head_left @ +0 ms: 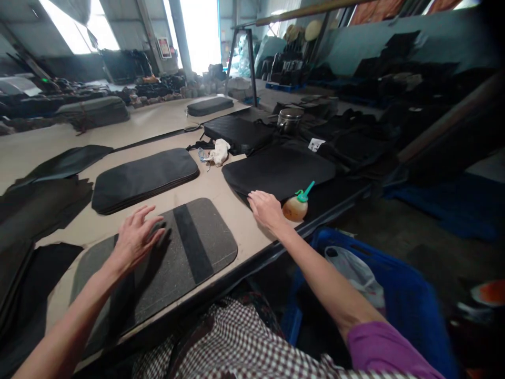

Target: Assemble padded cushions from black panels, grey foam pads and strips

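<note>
Below my left hand (pixel 137 237) lies a dark grey board (pixel 215 231) with rounded corners and two black strips across it. The fingers of that hand are spread, hold nothing, and hover over the board, casting a shadow. My right hand (pixel 266 210) is at the near edge of a large black panel (pixel 280 166), its fingers stretched out; whether they touch the panel I cannot tell. Close beside this hand stands a round squeeze bottle (pixel 295 209) with a green nozzle and amber liquid inside.
A stack of black rounded panels (pixel 145 176) sits beyond the board. Near it are a white cloth bundle (pixel 219 152) and a black padded piece (pixel 236 131). Farther back is a metal pot (pixel 290 120). Dark sheets (pixel 43 210) lie at left. A blue crate (pixel 410 295) stands below the table edge.
</note>
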`<state>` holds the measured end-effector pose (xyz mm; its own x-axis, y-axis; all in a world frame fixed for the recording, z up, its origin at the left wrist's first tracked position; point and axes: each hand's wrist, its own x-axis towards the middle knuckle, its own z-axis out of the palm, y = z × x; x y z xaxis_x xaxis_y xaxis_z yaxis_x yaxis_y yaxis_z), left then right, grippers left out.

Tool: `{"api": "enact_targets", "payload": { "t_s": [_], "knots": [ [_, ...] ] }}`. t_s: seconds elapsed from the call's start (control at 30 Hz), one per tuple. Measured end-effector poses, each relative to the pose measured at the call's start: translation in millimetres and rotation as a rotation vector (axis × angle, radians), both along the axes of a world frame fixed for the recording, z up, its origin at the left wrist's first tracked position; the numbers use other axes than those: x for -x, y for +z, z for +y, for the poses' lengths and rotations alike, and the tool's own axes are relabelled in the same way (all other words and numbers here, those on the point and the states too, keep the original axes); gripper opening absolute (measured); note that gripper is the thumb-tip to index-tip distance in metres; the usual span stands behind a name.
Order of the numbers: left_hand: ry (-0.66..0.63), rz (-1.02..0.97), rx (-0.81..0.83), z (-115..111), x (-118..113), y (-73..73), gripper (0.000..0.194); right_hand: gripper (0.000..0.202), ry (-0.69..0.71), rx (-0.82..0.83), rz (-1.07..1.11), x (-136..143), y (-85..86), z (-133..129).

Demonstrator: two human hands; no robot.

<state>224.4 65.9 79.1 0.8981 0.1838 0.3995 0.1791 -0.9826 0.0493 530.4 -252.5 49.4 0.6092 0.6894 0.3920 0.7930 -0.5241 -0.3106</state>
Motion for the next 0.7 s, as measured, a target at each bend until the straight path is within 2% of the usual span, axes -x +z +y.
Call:
{"api": "enact_targets", "payload": {
  "t_s": [0.1, 0.2, 0.37, 0.5, 0.7],
  "knots": [
    [-0.108, -0.013, 0.071, -24, -34, 4.9, 0.031, 0.028, -0.063, -0.116, 0.102, -14, 8.3, 0],
    [-0.176, -0.025, 0.182, -47, -68, 3.7, 0.029, 0.021, -0.106, -0.254, 0.203, -28, 14.1, 1],
    [-0.241, -0.013, 0.351, -81, -116, -3.0, 0.028, 0.010, -0.138, -0.452, 0.325, -35, 10.2, 7],
    [-0.251, 0.018, 0.496, -99, -140, -5.1, 0.027, 0.025, -0.181, -0.561, 0.363, -39, 3.8, 16],
    [-0.187, 0.005, 0.843, -108, -162, -5.9, 0.032, 0.051, -0.111, -0.582, 0.444, -52, 1.0, 19]
  ]
}}
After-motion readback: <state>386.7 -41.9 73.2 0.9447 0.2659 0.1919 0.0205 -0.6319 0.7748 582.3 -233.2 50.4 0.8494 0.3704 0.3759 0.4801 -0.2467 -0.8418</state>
